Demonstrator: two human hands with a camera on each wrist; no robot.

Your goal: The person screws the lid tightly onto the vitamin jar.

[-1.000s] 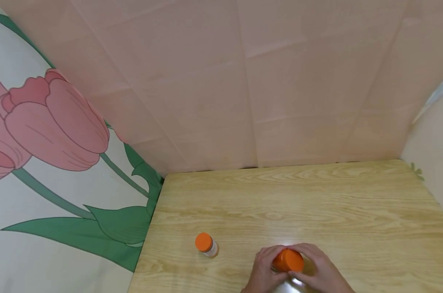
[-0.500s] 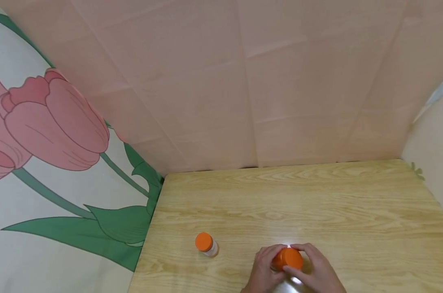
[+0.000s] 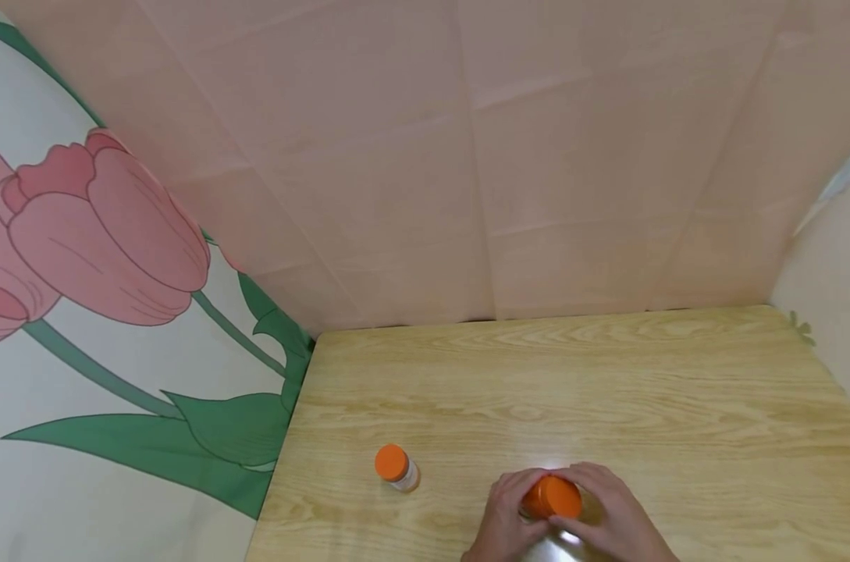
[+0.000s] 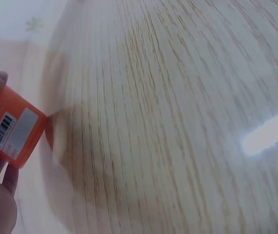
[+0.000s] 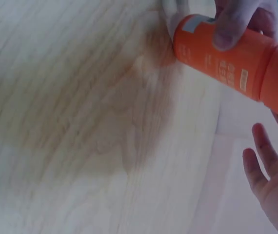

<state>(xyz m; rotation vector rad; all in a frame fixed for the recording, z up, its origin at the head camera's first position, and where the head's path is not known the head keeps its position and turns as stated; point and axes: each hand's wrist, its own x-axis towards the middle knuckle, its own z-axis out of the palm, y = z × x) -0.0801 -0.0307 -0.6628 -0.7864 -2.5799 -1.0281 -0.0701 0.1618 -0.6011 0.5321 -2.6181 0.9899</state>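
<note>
An orange plastic bottle [image 5: 227,63] with a matching ribbed-edge cap [image 3: 562,497] is tilted between both hands, low in the head view. My left hand [image 3: 509,515] grips its body, thumb on one side and fingers on the other. Around the cap curve the thumb and index finger of my right hand [image 3: 617,515]; its other fingers stand off the bottle in the right wrist view. A barcode label [image 4: 13,134] shows near the base in the left wrist view. The bottle's base is close over the table there.
To the left, a smaller bottle with an orange cap [image 3: 392,463] and pale label stands on the wood-grain table [image 3: 677,390]. A pink cloth [image 3: 396,156] hangs along the back edge, and a tulip-printed sheet [image 3: 136,351] borders the left side.
Half a second ago my right thumb and fingers had turned round the cap; now they are back near their earlier position. My left hand and the smaller bottle have stayed in place.
</note>
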